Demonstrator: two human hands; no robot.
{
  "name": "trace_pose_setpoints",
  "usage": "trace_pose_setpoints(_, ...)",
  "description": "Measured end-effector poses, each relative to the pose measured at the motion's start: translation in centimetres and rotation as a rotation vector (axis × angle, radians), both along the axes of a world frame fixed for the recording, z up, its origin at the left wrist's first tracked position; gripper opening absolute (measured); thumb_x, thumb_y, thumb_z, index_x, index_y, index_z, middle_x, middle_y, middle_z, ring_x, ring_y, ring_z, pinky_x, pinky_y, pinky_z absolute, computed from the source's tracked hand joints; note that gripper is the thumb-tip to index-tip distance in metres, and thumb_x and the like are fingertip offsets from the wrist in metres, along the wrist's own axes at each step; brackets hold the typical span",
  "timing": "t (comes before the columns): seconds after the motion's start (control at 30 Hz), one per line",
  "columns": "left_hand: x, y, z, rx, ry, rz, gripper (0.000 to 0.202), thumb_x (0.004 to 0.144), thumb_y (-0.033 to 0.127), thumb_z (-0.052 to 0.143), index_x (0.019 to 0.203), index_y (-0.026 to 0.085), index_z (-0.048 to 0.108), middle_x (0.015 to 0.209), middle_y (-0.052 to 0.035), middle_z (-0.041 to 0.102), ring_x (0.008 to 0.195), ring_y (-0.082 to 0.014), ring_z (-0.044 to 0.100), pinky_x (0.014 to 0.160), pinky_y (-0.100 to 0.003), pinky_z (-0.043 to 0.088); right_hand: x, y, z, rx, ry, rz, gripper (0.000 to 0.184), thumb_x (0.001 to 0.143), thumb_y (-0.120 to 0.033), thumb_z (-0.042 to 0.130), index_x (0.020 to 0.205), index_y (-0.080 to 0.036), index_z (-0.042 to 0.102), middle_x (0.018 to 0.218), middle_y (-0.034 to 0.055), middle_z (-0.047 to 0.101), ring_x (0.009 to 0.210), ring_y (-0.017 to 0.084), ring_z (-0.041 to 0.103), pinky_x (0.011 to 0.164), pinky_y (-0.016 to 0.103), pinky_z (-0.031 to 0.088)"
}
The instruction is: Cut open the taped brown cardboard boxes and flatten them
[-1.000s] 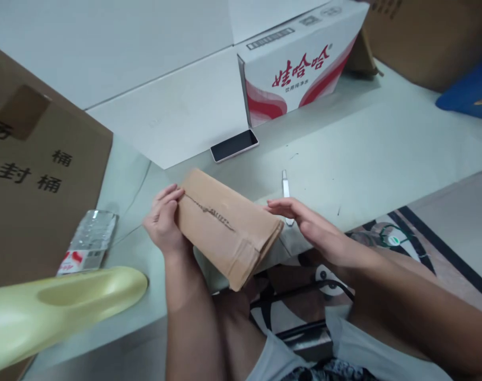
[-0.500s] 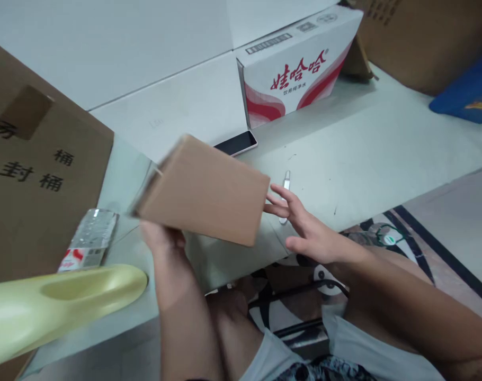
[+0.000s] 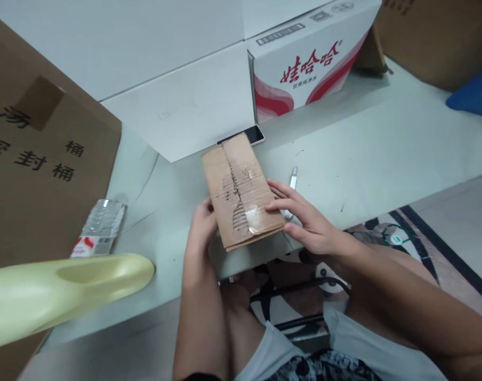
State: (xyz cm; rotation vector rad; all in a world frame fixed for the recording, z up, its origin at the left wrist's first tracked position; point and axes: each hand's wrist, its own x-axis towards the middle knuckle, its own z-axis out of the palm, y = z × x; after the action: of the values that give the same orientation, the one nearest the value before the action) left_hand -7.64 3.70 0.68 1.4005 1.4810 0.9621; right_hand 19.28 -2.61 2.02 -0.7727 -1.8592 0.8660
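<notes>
A small brown cardboard box is tilted above the table's front edge, its scuffed, taped face with a centre seam turned up. My left hand grips its left side, the fingertips partly hidden behind it. On the right, my right hand holds the edge, with fingers on the taped face and the thumb at the lower corner. Just beyond those fingers lies a slim white and silver tool, probably a box cutter, partly covered by the hand. Behind the box, a dark-screened phone is partly hidden.
A white and red water carton stands at the back beside a white panel. To the left are a large brown carton, a clear plastic bottle and a pale yellow curved object. Something blue is at far right.
The cardboard box has turned from its plain face to the taped, seamed face. My left hand has moved right with it, and my right hand has closed onto its right edge.
</notes>
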Motion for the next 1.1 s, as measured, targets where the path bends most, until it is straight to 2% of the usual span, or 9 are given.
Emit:
trace_pose_setpoints(0.1, 0.2, 0.2, 0.5, 0.301, -0.11, 0.099, 0.05, 0.086, 0.061, 0.065, 0.121, 0.026, 0.067, 0.132, -0.0106, 0.069, 0.127, -0.0297, 0.064, 0.102, -0.045, 0.056, -0.1, 0.1, -0.3, -0.045, -0.001, -0.002, 0.034, 0.104, -0.047, 0.051, 0.133, -0.03, 0.056, 0.165, 0.0112, 0.038, 0.157, 0.029, 0.032, 0.121, 0.054, 0.039)
trace_pose_setpoints(0.27, 1.5, -0.1, 0.7, 0.606, 0.022, -0.182, 0.044, 0.091, 0.061, 0.063, 0.12, 0.031, 0.073, 0.151, -0.0069, 0.054, 0.144, -0.0314, 0.048, 0.123, -0.053, 0.036, 0.4, 0.7, -1.2, -0.201, -0.028, -0.206, 0.05, 0.105, -0.058, 0.033, 0.145, -0.031, 0.045, 0.148, 0.0118, 0.057, 0.127, 0.027, 0.063, 0.097, 0.046, 0.056)
trace_pose_setpoints(0.37, 2.0, -0.1, 0.5, 0.64, 0.02, -0.193, 0.04, 0.093, 0.058, 0.061, 0.119, 0.03, 0.074, 0.148, -0.0074, 0.055, 0.143, -0.0309, 0.049, 0.123, -0.054, 0.036, 0.8, 1.3, -1.0, -0.383, -0.502, -0.511, 0.052, 0.104, -0.051, 0.031, 0.143, -0.024, 0.051, 0.109, 0.0113, 0.073, 0.091, 0.027, 0.069, 0.074, 0.038, 0.052)
trace_pose_setpoints(0.53, 2.1, -0.1, 0.4, 0.64, 0.018, -0.17, 0.041, 0.094, 0.059, 0.059, 0.117, 0.029, 0.074, 0.144, -0.0078, 0.056, 0.143, -0.0319, 0.048, 0.123, -0.055, 0.037, 0.8, 2.0, -0.7, -0.47, -1.015, -0.465, 0.036, 0.099, -0.047, 0.043, 0.114, -0.023, 0.066, 0.103, 0.0105, 0.073, 0.081, 0.026, 0.064, 0.06, 0.032, 0.036)
trace_pose_setpoints(0.63, 2.1, -0.1, 0.4, 0.64, 0.025, -0.162, 0.042, 0.094, 0.06, 0.058, 0.117, 0.029, 0.074, 0.144, -0.0077, 0.057, 0.142, -0.0315, 0.049, 0.122, -0.055, 0.038, 1.0, 2.3, -0.8, -0.501, -0.884, -0.524, 0.021, 0.091, -0.036, 0.052, 0.1, -0.023, 0.065, 0.084, 0.0056, 0.07, 0.071, 0.021, 0.059, 0.061, 0.032, 0.036)
trace_pose_setpoints(0.83, 2.4, -0.3, 0.4, 0.647, 0.029, -0.158, 0.042, 0.095, 0.061, 0.057, 0.117, 0.03, 0.074, 0.144, -0.008, 0.057, 0.142, -0.031, 0.05, 0.124, -0.055, 0.036, 1.4, 0.6, 2.1, -0.29, 0.304, -0.429, 0.035, 0.091, -0.045, 0.046, 0.112, -0.024, 0.065, 0.077, 0.0024, 0.066, 0.063, 0.019, 0.06, 0.062, 0.035, 0.05)
trace_pose_setpoints(0.9, 2.5, -0.3, 0.4, 0.652, 0.044, -0.152, 0.044, 0.095, 0.063, 0.055, 0.116, 0.029, 0.074, 0.144, -0.0084, 0.057, 0.142, -0.0311, 0.05, 0.125, -0.056, 0.034, 1.1, -1.0, 3.6, -0.171, 0.478, -0.353, 0.034, 0.093, -0.05, 0.053, 0.115, -0.027, 0.064, 0.079, 0.0023, 0.067, 0.063, 0.018, 0.062, 0.059, 0.034, 0.052)
trace_pose_setpoints(1.03, 2.7, -0.4, 0.4, 0.653, 0.063, -0.155, 0.046, 0.096, 0.064, 0.052, 0.116, 0.028, 0.073, 0.143, -0.009, 0.057, 0.141, -0.0306, 0.051, 0.124, -0.055, 0.036, 0.2, -4.5, 6.5, -0.015, 0.218, -0.395, 0.01, 0.094, -0.033, 0.068, 0.101, -0.029, 0.062, 0.068, -0.0041, 0.058, 0.051, 0.012, 0.05, 0.046, 0.027, 0.042)
trace_pose_setpoints(1.1, 2.7, -0.4, 0.5, 0.651, 0.057, -0.155, 0.045, 0.096, 0.063, 0.052, 0.116, 0.028, 0.072, 0.143, -0.0092, 0.057, 0.141, -0.0305, 0.051, 0.123, -0.054, 0.037, -0.2, -5.6, 7.4, 0.101, -0.099, -0.355, 0.018, 0.097, -0.028, 0.063, 0.08, -0.027, 0.056, 0.062, -0.0049, 0.05, 0.049, 0.011, 0.047, 0.044, 0.025, 0.039)
